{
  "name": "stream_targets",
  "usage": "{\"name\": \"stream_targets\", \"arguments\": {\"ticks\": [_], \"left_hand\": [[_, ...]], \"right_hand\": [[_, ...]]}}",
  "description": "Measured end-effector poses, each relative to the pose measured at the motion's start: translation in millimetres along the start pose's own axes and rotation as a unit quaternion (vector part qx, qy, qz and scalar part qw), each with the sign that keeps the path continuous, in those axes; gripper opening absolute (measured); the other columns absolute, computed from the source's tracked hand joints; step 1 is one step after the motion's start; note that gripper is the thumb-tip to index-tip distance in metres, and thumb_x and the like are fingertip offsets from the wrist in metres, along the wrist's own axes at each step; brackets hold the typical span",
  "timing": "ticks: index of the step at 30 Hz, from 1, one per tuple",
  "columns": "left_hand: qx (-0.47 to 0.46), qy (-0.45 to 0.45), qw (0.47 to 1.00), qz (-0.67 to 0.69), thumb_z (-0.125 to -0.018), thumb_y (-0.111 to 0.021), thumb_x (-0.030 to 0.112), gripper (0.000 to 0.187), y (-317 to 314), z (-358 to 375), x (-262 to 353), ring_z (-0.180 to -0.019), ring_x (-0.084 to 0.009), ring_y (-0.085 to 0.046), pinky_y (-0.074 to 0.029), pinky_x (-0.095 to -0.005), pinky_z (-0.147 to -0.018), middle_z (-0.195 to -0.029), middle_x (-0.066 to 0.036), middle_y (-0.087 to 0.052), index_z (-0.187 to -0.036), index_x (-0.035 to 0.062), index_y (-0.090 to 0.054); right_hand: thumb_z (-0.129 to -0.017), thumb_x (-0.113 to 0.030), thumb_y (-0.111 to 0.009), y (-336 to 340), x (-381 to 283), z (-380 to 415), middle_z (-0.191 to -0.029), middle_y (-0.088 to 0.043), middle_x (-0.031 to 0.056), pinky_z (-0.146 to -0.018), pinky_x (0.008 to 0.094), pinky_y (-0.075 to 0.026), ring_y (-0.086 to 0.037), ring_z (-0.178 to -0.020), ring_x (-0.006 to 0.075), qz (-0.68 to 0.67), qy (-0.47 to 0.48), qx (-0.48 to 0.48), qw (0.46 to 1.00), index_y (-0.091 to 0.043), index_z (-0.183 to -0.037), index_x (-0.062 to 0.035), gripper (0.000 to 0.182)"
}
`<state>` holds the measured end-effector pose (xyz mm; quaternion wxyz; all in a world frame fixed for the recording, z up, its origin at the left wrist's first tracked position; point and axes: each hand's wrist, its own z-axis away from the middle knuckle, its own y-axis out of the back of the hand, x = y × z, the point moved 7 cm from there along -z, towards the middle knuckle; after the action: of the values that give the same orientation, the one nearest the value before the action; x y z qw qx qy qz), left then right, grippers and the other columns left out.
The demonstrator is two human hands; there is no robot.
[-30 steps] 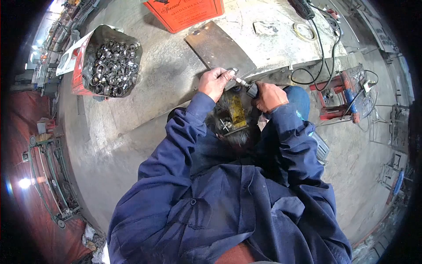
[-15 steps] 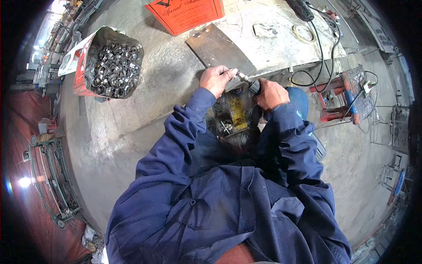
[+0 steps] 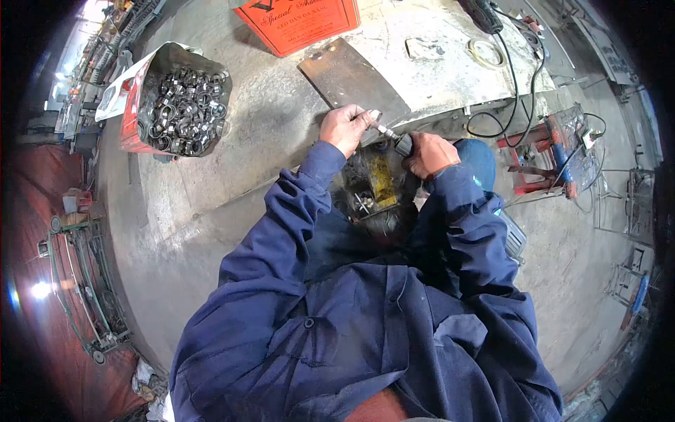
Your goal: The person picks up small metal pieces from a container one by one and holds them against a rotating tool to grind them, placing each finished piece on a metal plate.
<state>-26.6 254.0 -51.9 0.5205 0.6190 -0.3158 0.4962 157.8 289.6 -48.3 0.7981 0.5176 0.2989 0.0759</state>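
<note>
My left hand (image 3: pixel 342 129) is closed in a pinch at the steel plate's lower edge, thumb and fingers on a small shiny metal piece (image 3: pixel 377 126). That piece meets the tip of a metal shaft. The shaft comes out of the dark, chuck-like nose of a drill (image 3: pixel 403 145). My right hand (image 3: pixel 432 155) is wrapped round the drill behind this nose, and most of the tool's body is hidden. Beneath both hands lies the rusty steel plate (image 3: pixel 355 77) on the worktop. To the left, an open tin (image 3: pixel 131 116) holds many small metal ring clamps (image 3: pixel 184 112).
An orange tin with black lettering (image 3: pixel 302 24) stands at the worktop's (image 3: pixel 267 105) far side. A tape-like ring (image 3: pixel 486 53) and a black corded tool (image 3: pixel 481 15) lie to the right. A yellow-marked object (image 3: pixel 381 179) sits below my hands. A red and blue metal frame (image 3: pixel 545 155) stands farther right.
The drill and my right hand have shifted slightly left and down. My left hand keeps its pinch in nearly the same place.
</note>
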Motion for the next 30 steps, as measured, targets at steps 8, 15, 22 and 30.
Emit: {"name": "stream_targets", "arguments": {"ticks": [8, 15, 22, 30], "left_hand": [[0.038, 0.021, 0.996, 0.083, -0.083, -0.064, 0.033, 0.030, 24, -15, -4, -0.064, -0.0088, -0.052, -0.043, -0.0272, -0.062, -0.067, -0.005, -0.062, -0.076, 0.0030, -0.065], [0.072, -0.122, 0.990, -0.008, -0.083, -0.061, 0.037, 0.031, 122, -96, 137, -0.062, -0.0133, -0.058, -0.046, -0.0293, -0.061, -0.066, -0.006, -0.062, -0.075, 0.0078, -0.065], [0.294, -0.148, 0.884, -0.331, -0.082, -0.062, 0.041, 0.038, 280, -78, 185, -0.074, -0.0233, -0.062, -0.048, -0.0360, -0.068, -0.081, -0.012, -0.066, -0.088, 0.0041, -0.067], [0.217, 0.153, 0.829, -0.492, -0.081, -0.057, 0.029, 0.022, 296, -6, -31, -0.089, -0.0322, -0.063, -0.049, -0.0420, -0.075, -0.092, -0.014, -0.066, -0.092, 0.0119, -0.065]], "right_hand": [[-0.063, -0.023, -0.071, 34, 20, 29, -0.090, -0.064, 0.0201, -0.077, 0.0444, -0.048, -0.060, -0.090, 0.0375, -0.098, -0.009, 0.007, 0.995, -0.062, -0.095, -0.0065, 0.037], [-0.062, -0.019, -0.072, 48, 37, 43, -0.088, -0.063, 0.0221, -0.075, 0.0419, -0.047, -0.060, -0.089, 0.0375, -0.118, 0.002, 0.065, 0.991, -0.060, -0.099, -0.0031, 0.042], [-0.065, -0.029, -0.073, 49, 39, 46, -0.081, -0.062, 0.0215, -0.069, 0.0407, -0.047, -0.061, -0.080, 0.0383, -0.121, -0.009, 0.091, 0.988, -0.060, -0.094, -0.0026, 0.041], [-0.063, -0.022, -0.071, 45, 36, 38, -0.084, -0.062, 0.0235, -0.070, 0.0426, -0.047, -0.059, -0.084, 0.0408, -0.122, -0.009, 0.076, 0.990, -0.059, -0.100, -0.0020, 0.044]]}}
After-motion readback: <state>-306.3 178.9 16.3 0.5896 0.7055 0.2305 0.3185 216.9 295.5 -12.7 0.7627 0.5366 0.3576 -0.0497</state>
